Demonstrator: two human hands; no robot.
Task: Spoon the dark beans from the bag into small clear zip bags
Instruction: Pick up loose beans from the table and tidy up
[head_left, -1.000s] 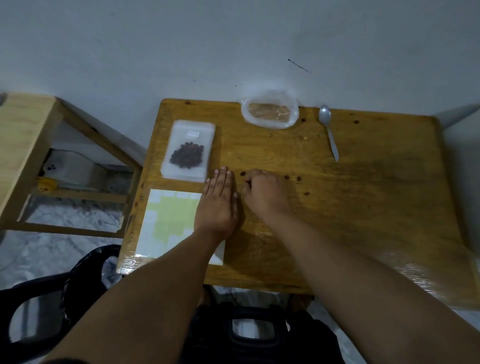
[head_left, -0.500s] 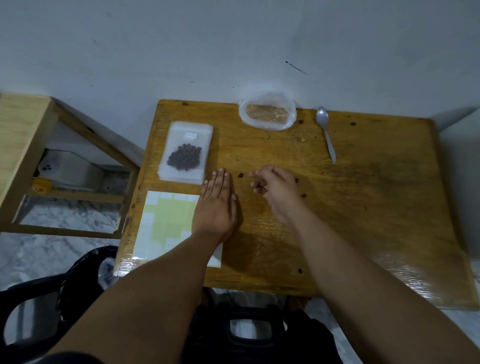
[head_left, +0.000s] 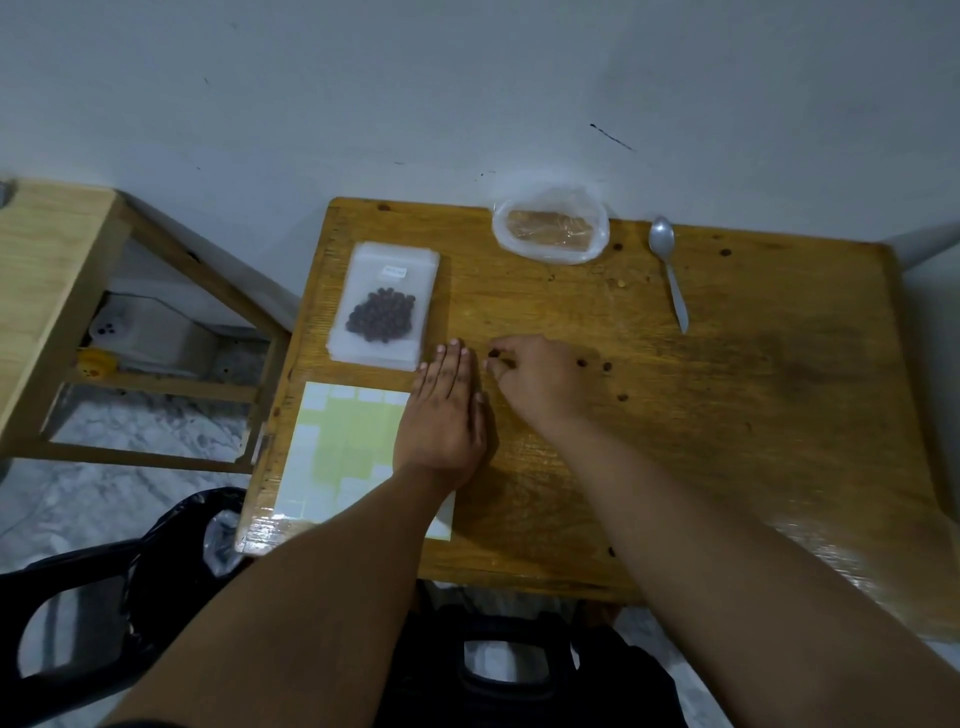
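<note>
My left hand (head_left: 447, 410) lies flat on the wooden table (head_left: 727, 441), fingers straight and together, its wrist over a sheet of labels. Just to its right, my right hand (head_left: 540, 379) has its fingers curled, and thumb and forefinger pinch a loose dark bean (head_left: 493, 354) on the tabletop. A small clear zip bag with dark beans (head_left: 382, 316) lies on a stack of clear bags at the back left. The big clear bag (head_left: 550, 234) sits open at the table's back edge and looks almost empty. A metal spoon (head_left: 671, 273) lies to its right, untouched.
Three loose beans (head_left: 605, 366) lie right of my right hand. A white and pale green label sheet (head_left: 332, 447) covers the front left corner. A second wooden table (head_left: 47, 270) stands to the left, and a black chair (head_left: 78, 613) is at the lower left.
My right hand has come back down and left from its raised position, and its fingertips now close on the bean beside my left hand. My left hand has stayed flat.
</note>
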